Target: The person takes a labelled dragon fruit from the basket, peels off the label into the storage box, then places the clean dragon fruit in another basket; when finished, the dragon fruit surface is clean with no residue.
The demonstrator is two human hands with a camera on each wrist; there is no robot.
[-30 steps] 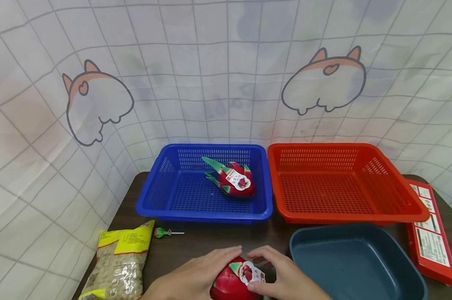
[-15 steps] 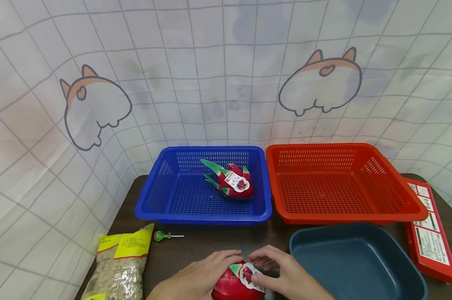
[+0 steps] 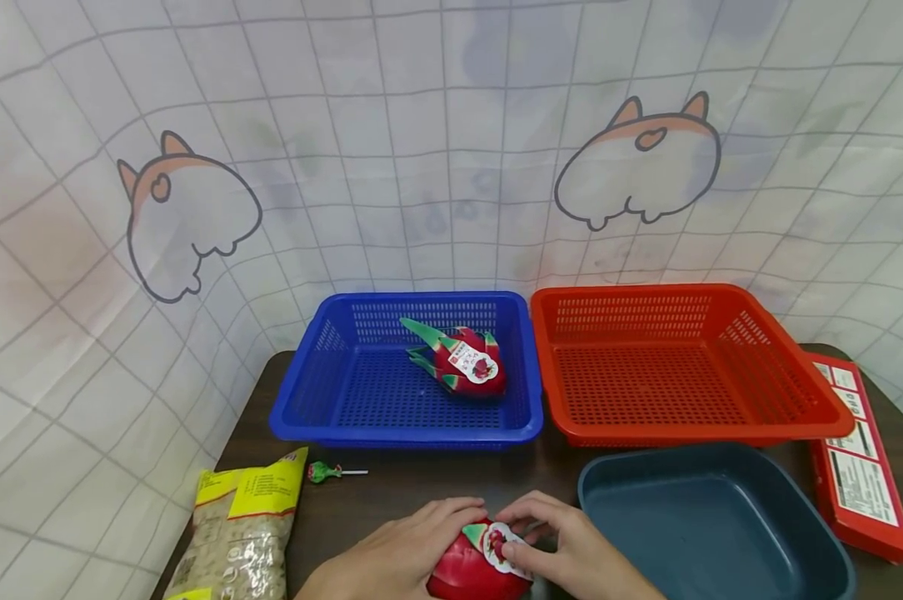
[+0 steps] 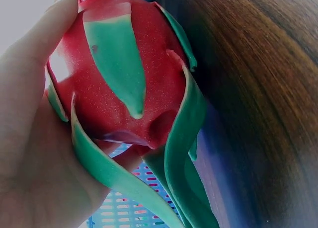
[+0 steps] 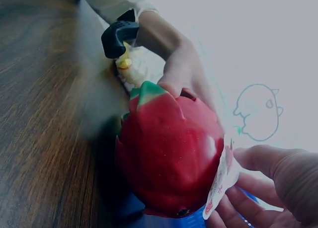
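Observation:
A red dragon fruit (image 3: pixel 470 575) with green-tipped scales lies at the front edge of the head view, its lower part cut off. My left hand (image 3: pixel 410 542) grips it from the left; in the left wrist view the palm and thumb wrap its side, and long green leaves (image 4: pixel 188 133) hang from its end. A white label (image 3: pixel 494 542) with a fruit picture is on the fruit's right side. My right hand (image 3: pixel 567 546) pinches this label between thumb and fingers. In the right wrist view the label (image 5: pixel 221 181) stands edge-on, partly away from the red skin.
A blue basket (image 3: pixel 406 436) holds another labelled dragon fruit (image 3: pixel 470 367). Beside it stand a red basket (image 3: pixel 691 434) and a dark blue-green tray (image 3: pixel 710 521). A red box (image 3: pixel 864 467) lies far right. Left are a yellow-topped bag (image 3: pixel 241 521) and a green lollipop (image 3: pixel 322 472).
My right thumb has moved up over the label, which now sits at a slightly different angle. My left hand stays on the fruit. The head view has shifted slightly.

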